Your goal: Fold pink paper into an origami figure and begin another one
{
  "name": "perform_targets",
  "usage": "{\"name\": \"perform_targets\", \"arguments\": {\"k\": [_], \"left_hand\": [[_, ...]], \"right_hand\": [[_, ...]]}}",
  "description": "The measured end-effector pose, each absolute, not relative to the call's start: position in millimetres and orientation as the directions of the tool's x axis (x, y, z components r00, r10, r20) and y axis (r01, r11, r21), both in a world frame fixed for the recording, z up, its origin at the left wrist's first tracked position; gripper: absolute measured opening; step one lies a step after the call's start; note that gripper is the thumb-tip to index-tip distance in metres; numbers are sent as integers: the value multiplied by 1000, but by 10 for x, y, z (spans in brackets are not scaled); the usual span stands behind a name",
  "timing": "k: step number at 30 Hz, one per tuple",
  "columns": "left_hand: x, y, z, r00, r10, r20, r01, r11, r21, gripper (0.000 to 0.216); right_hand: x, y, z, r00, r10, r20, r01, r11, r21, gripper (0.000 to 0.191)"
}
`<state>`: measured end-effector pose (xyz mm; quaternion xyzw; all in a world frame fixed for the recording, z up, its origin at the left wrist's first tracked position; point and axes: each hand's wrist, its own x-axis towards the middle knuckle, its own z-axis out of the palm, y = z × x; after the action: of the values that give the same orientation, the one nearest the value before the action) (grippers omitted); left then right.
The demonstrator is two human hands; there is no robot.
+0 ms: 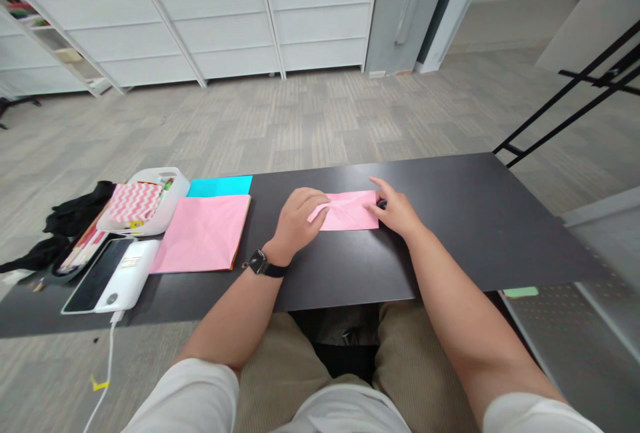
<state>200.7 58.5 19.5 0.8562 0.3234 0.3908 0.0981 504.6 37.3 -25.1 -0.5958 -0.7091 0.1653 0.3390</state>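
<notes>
A folded pink paper (350, 212) lies flat on the dark table (450, 220) in front of me. My left hand (297, 220), with a black watch on its wrist, rests on the paper's left end with fingers curled, pinching that edge. My right hand (395, 210) presses on the paper's right end, fingers bent down onto it. The paper is creased into a narrow rectangle between both hands.
To the left lie a stack of pink sheets (205, 233), a cyan sheet (220, 186), a white tray (173, 210) holding patterned paper, a phone (95, 276) on a white power bank (133, 280) with its cable, and black cloth (70, 213). A black railing (575, 100) stands at the right.
</notes>
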Motion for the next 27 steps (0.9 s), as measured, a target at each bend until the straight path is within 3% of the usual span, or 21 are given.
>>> {"name": "perform_targets", "arguments": {"k": [3, 9, 18, 23, 27], "left_hand": [[2157, 585, 36, 678, 594, 433, 424, -798, 429, 28], [2152, 691, -258, 735, 640, 226, 530, -749, 396, 48], [2124, 672, -298, 760, 630, 160, 547, -753, 366, 52], [2128, 664, -279, 753, 644, 137, 565, -739, 366, 53], [2131, 673, -285, 721, 679, 137, 605, -714, 353, 52]], "right_hand": [[5010, 396, -283, -112, 955, 275, 757, 261, -599, 73], [5022, 433, -353, -158, 949, 271, 795, 285, -536, 73], [4957, 369, -300, -66, 932, 355, 914, 199, -354, 51], [4777, 344, -241, -233, 909, 346, 864, 357, -355, 28], [4666, 352, -281, -302, 914, 271, 860, 384, -337, 26]]}}
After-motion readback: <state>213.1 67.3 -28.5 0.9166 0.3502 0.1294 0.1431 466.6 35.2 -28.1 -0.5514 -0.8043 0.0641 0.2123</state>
